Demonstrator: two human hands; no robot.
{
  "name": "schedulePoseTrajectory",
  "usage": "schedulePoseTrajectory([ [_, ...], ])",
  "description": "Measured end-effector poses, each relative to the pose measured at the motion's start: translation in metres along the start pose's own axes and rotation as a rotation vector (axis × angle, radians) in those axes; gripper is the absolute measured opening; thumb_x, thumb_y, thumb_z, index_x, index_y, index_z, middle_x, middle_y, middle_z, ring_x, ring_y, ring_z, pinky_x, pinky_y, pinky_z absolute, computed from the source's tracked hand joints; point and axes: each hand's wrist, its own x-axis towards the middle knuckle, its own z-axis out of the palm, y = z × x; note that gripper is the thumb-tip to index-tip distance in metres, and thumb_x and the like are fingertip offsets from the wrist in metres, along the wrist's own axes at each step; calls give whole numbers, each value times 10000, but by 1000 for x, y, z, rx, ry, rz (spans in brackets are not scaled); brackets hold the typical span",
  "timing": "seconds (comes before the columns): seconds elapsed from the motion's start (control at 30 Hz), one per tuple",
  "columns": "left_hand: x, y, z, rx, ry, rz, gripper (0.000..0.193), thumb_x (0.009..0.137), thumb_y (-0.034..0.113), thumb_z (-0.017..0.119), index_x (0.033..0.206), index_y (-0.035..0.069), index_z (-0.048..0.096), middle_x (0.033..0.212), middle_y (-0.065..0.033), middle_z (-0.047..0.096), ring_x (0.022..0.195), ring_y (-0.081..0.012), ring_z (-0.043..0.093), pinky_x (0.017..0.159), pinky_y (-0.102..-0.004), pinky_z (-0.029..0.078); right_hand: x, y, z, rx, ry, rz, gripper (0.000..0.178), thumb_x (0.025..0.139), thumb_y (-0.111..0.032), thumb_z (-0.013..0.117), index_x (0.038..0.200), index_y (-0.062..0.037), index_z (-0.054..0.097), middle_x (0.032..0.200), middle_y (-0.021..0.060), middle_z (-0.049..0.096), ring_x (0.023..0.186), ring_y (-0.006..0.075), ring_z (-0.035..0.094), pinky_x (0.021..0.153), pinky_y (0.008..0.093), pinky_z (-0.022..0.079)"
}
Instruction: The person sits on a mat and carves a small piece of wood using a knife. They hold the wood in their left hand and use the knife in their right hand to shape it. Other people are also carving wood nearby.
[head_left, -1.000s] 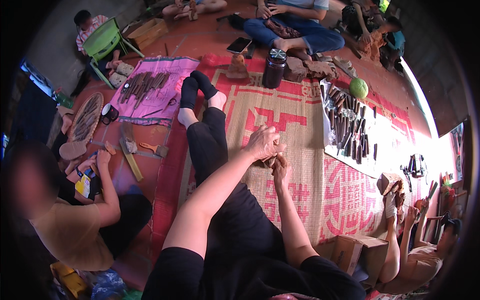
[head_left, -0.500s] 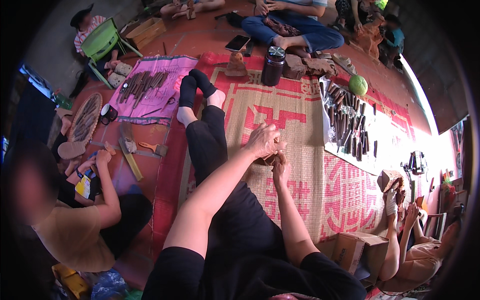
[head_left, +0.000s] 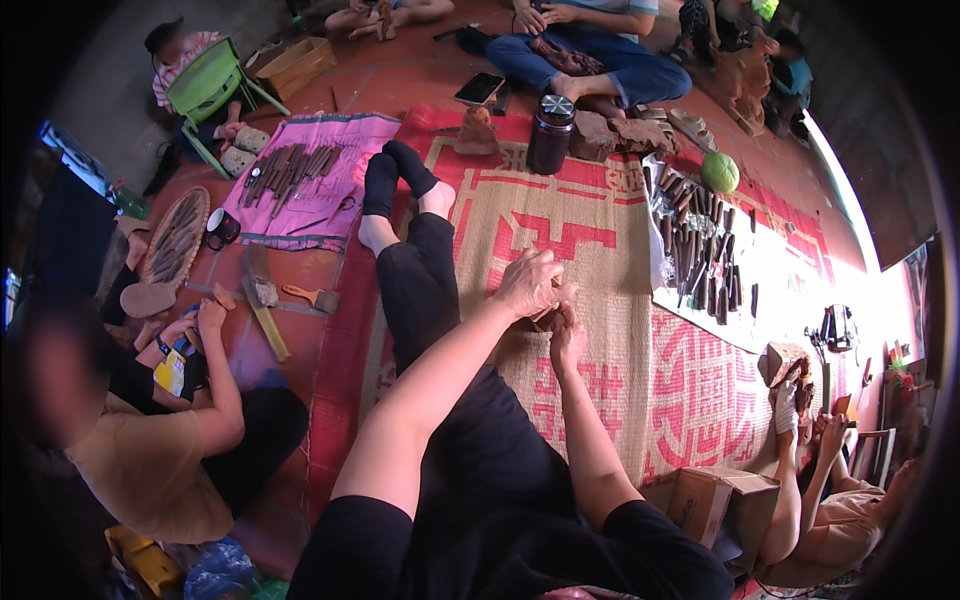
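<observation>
Both my hands meet over the woven mat (head_left: 560,200), just beyond my lap. My left hand (head_left: 528,284) is closed, fingers curled down over a small brown piece that looks like wood (head_left: 544,320). Close against it, my right hand (head_left: 568,336) is closed too, its fingers on the right side of the same piece. Most of the brown piece is hidden beneath the fingers, so its shape cannot be made out. Whether a small tool is also in the grip is not visible. My legs in black trousers stretch forward to the left of the hands.
Carving tools (head_left: 700,240) lie in rows on a white sheet at right, more tools (head_left: 290,175) on a pink cloth at left. A dark jar (head_left: 551,135), green fruit (head_left: 720,172), mallet (head_left: 266,305), brush (head_left: 312,297) and cardboard box (head_left: 705,500) surround the mat. Several people sit around.
The whole view has shifted very slightly. My hands stay together on the brown piece, with only a slight change in the right hand's fingers.
</observation>
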Motion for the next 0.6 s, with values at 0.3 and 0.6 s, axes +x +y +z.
schedulePoseTrajectory([
  [0.3,-2,-1,-5,5,-36,-46,473,764,536,597,740,66,639,836,-80,547,852,-262,525,796,-378,446,-10,-18,-12,153,-179,225,324,902,-190,471,1188,-139,617,781,188,640,690,326,627,649,427,486],
  [0.6,-1,-3,-8,-8,-38,-31,446,771,510,601,745,66,639,812,-79,548,845,-265,531,797,-382,441,4,-17,-14,196,-157,124,285,896,-207,490,1075,-69,664,633,74,574,540,136,548,516,312,445],
])
